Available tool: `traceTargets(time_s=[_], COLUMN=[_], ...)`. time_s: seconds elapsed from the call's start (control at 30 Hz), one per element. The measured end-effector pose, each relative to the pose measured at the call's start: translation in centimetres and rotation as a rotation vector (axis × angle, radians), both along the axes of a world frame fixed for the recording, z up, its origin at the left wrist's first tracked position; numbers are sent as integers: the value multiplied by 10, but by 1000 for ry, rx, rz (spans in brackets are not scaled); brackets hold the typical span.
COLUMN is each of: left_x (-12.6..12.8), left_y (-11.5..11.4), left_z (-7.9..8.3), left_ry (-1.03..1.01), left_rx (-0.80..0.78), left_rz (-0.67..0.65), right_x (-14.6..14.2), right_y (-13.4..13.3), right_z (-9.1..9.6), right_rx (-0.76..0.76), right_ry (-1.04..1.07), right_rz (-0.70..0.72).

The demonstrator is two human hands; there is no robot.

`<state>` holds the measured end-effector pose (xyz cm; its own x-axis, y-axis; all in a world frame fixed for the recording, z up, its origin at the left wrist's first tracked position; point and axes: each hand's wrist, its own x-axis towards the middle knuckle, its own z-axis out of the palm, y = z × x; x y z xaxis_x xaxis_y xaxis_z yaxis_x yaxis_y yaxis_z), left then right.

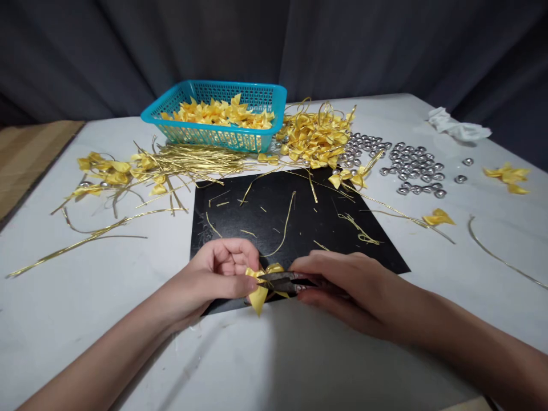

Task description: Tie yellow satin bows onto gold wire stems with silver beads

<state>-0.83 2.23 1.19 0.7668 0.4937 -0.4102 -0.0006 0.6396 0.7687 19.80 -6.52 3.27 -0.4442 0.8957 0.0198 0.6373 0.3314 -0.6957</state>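
Observation:
Between the thumb and fingers of my left hand (222,271) is a yellow ribbon bow (257,298), its pointed tail hanging down. My right hand (355,291) is closed around a pair of dark thread snips (295,282). The blades point left and lie against the middle of the bow, slightly apart. Both hands are above the near edge of a black mat (252,222). What lies between the blades is too small to make out.
A blue basket (214,130) of yellow bows stands at the back. Nearby lie gold cords (201,158), a heap of yellow bows (317,134), silver beads (415,162) and a crumpled white tissue (458,125). Cord scraps litter the mat. Loose bows (105,168) lie at left.

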Motion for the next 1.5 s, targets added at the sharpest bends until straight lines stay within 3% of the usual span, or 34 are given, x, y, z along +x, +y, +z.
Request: traceTargets(time_s=[0.2, 0.63, 1.13, 1.5], left_x=[1, 1, 2, 2], left_y=[1, 1, 2, 2], left_z=[1, 1, 2, 3], left_ry=[-35, 8, -19, -10], left_rx=[-1, -14, -32, -7], left_rz=[-15, 3, -18, -34], right_x=[1, 0, 5, 7], right_y=[1, -1, -1, 1], right_z=[-1, 0, -2, 2], right_rx=[45, -51, 33, 44], right_ry=[-9, 37, 139, 34], right_rz=[27, 10, -23, 53])
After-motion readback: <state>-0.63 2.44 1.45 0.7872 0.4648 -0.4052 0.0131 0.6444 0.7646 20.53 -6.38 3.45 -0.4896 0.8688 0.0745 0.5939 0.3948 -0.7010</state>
